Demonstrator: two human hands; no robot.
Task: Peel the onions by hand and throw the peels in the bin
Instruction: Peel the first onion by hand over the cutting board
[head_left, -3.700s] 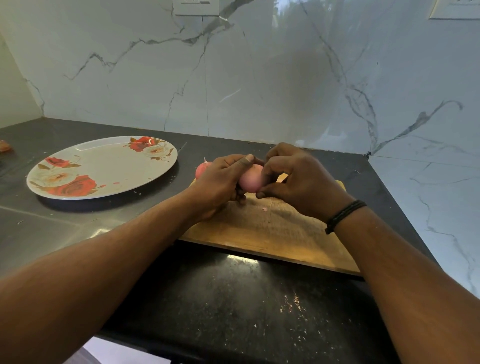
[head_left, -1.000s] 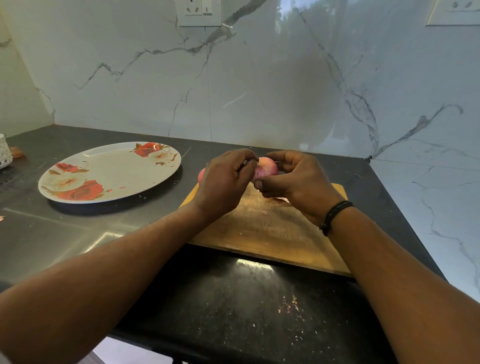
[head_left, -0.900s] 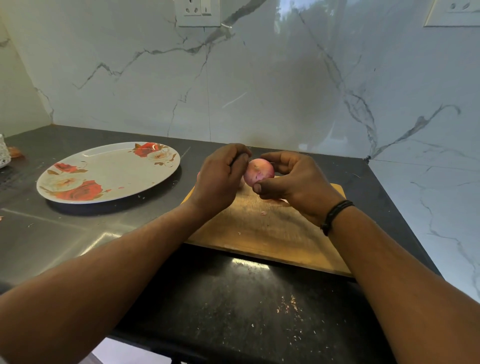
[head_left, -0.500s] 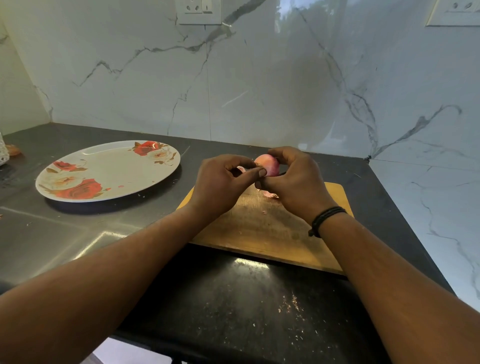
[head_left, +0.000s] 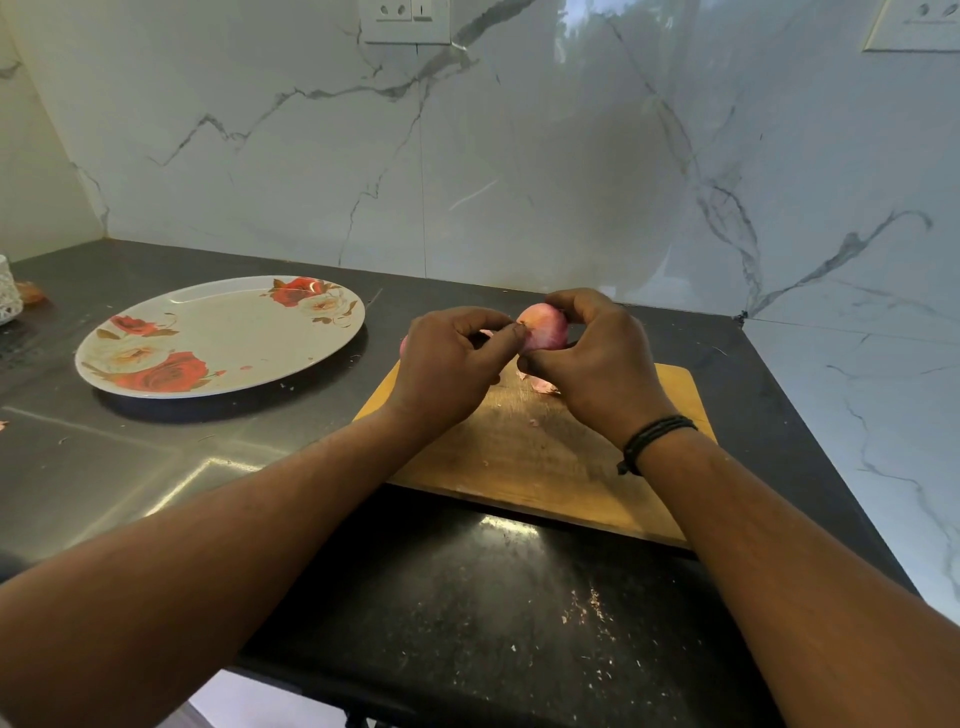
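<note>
Head view, the only one. Much was hidden at frame centre: the left hand (head_left: 447, 364) covered most of a second pink object (head_left: 403, 345), of which only a sliver showed at the hand's left edge, possibly another onion, too little visible to be sure. The underside of the onion (head_left: 543, 330) was lost behind the right hand (head_left: 597, 364). At the far left edge a white lattice-patterned item (head_left: 8, 291) was cut off by the frame, with a small orange scrap (head_left: 32, 293) beside it, not identifiable. No bin came into this view.

Containers: one oval plate (head_left: 223, 332) with red rose print sat left of centre on the dark counter (head_left: 467, 597); it held only a few tiny flecks.

The onion was held above the far end of the wooden cutting board (head_left: 540, 457), just above centre frame. It looked pink, smooth and glossy on top, largely bare of dry skin. The right hand cupped it with curled fingers from the right and below. The left hand's thumb and forefinger were pinched at the onion's left side, on a thin bit of skin there. A loose pink peel (head_left: 543, 385) lay on the board directly under the hands. Pale specks littered the counter at lower centre. A black band (head_left: 655, 439) circled the right wrist.
</note>
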